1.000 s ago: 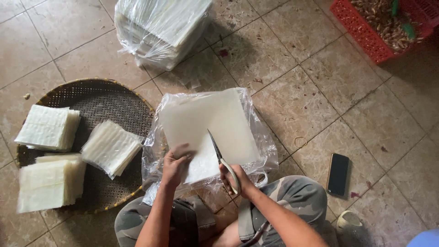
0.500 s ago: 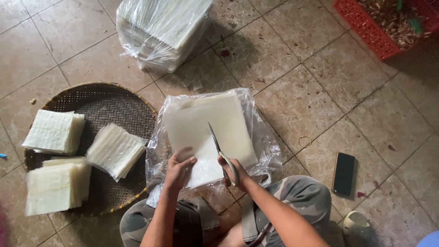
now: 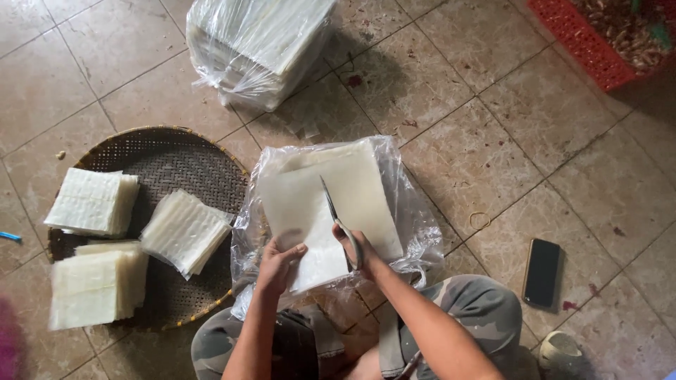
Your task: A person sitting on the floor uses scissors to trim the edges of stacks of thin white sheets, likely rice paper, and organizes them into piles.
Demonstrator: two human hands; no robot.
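Down on the tiled floor [image 3: 549, 119], a person is sitting with knees drawn up, and both hands are working at a stack of pale square sheets [image 3: 320, 200] that is lying on an opened clear plastic bag [image 3: 412, 218] just in front of the legs. The left hand [image 3: 278, 260] is pinching the near left edge of the top sheets, thumb on top and fingers curled under, so it is clamped on the stack. The right hand [image 3: 362, 250] is closed through the handles of a pair of scissors [image 3: 336, 218], whose blades are pointing away from the body and lying across the middle of the sheets, partway into the near edge; whether the blades are parted is too fine to tell. The two hands are sitting close together but not touching. To the left of the bag, a round woven tray [image 3: 176, 158] is holding three piles of smaller cut squares [image 3: 184, 231], one at its far left, one near its middle and one at its near left edge. Beyond the bag, a wrapped bundle of more sheets [image 3: 257, 46] is standing on the tiles. To the right, a dark phone [image 3: 542, 271] is lying flat on the floor, well apart from the hands, and a red plastic crate [image 3: 584, 46] is showing at the far right corner.
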